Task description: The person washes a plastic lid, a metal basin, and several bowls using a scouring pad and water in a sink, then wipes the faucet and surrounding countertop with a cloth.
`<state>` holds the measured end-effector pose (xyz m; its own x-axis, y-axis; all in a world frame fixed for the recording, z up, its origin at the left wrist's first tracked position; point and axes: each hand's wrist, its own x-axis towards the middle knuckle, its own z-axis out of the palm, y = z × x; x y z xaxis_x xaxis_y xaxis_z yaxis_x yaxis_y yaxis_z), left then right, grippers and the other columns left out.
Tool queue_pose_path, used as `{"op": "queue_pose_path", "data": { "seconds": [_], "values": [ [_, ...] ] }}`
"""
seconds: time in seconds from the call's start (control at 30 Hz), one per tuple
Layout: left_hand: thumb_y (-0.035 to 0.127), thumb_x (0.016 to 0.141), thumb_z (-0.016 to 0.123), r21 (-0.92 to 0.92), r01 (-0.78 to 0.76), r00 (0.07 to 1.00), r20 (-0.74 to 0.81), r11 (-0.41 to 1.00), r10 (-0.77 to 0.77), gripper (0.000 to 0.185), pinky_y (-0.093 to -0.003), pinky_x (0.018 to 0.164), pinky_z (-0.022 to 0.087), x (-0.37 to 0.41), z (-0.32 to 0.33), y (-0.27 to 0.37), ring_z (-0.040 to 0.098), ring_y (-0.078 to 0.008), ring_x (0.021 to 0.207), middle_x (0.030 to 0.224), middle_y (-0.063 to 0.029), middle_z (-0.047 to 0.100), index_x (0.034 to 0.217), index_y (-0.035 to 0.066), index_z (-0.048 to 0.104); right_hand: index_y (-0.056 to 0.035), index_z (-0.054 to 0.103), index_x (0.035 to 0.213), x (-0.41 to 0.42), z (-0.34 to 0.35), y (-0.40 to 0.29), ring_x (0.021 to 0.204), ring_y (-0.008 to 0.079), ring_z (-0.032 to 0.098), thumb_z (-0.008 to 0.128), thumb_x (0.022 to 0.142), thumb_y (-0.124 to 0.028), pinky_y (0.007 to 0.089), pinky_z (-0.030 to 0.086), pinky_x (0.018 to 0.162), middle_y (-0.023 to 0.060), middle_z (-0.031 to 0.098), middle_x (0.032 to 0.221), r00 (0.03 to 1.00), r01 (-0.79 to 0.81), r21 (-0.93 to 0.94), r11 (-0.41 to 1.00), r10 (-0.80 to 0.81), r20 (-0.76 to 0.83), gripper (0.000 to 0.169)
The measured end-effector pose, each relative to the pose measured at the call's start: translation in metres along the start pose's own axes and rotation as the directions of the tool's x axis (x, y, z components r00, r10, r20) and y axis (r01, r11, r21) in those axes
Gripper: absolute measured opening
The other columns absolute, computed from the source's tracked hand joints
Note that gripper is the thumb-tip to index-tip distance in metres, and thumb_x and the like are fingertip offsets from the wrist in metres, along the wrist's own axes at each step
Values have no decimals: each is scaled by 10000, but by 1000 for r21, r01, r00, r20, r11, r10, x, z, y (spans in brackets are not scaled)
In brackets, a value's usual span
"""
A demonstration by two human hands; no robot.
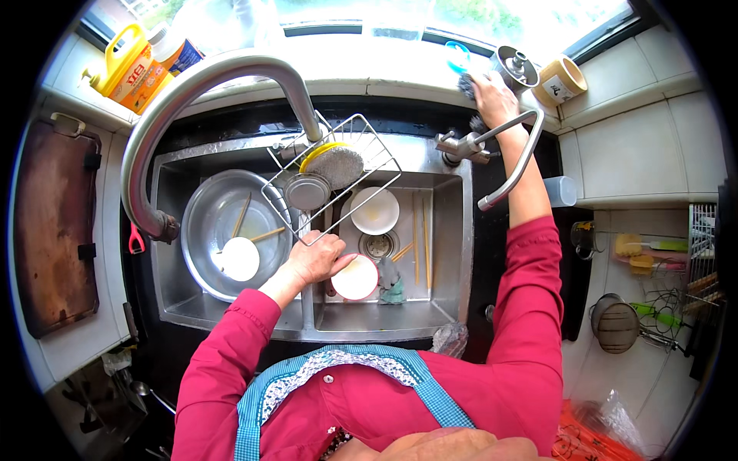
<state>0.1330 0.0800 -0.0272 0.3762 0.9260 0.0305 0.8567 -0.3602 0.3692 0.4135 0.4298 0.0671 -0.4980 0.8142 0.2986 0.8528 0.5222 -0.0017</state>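
My left hand [317, 258] is over the divider of the double steel sink [307, 320], at the near corner of a wire basket [377, 199]. Its thumb points to a white bowl with a red rim [354, 278]; what its curled fingers touch is hidden. At the windowsill, my right hand [497, 102] is stretched out beside a dark scrubber [466, 86] and a metal container [517, 68]. Its grip is unclear. The basket holds a round mesh scrubber [336, 165] and a round, lidded item [307, 192]. In the right basin lie a white bowl [375, 211], chopsticks [426, 245] and a grey-green cloth [392, 288].
A metal basin [199, 262] in the left sink holds a small white bowl [240, 259] and chopsticks. The large faucet [135, 155] arches over the left side; a thin spout [513, 187] crosses my right forearm. A yellow detergent bottle [128, 78] stands left on the sill.
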Motion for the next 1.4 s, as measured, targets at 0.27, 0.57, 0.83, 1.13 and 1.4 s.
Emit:
{"op": "queue_pose_path", "data": {
  "seconds": [0.27,0.57,0.83,1.13,1.4],
  "values": [
    [411,858,639,-8,17,1000,24,1000,-17,357,-375,664,500,0,-3,-1,634,-262,689,694,-73,611,698,94,604,-124,668,1018,-12,15,51,977,370,627,541,929,-235,462,522,825,191,591,1044,973,-213,-27,977,214,84,191],
    [383,845,665,-27,38,999,0,999,-38,343,-394,661,499,1,-4,5,626,-287,692,685,-79,599,687,85,601,-103,687,1010,-7,8,11,963,339,627,572,906,-252,450,503,830,163,648,1018,992,-122,55,991,124,-38,215],
    [423,865,630,-5,35,999,12,999,-35,383,-363,656,494,2,-7,5,640,-256,687,696,-69,618,668,96,602,-31,678,937,-56,-3,97,925,385,647,626,877,-247,475,507,812,217,682,887,837,-458,167,873,487,-249,230],
    [299,805,726,-65,6,1000,17,998,-5,265,-389,616,485,5,-5,4,609,-288,646,655,-77,579,725,75,612,-31,712,948,-56,36,136,862,410,644,632,807,-140,464,515,774,267,656,899,790,-485,102,869,485,-374,195],
    [288,799,732,-57,-23,1000,-11,998,23,252,-392,607,479,6,-3,4,606,-295,640,656,-81,590,729,74,618,-45,708,1035,-66,12,170,910,399,637,603,856,-129,458,508,834,246,667,961,802,-507,43,861,489,-343,224]
  ]
}}
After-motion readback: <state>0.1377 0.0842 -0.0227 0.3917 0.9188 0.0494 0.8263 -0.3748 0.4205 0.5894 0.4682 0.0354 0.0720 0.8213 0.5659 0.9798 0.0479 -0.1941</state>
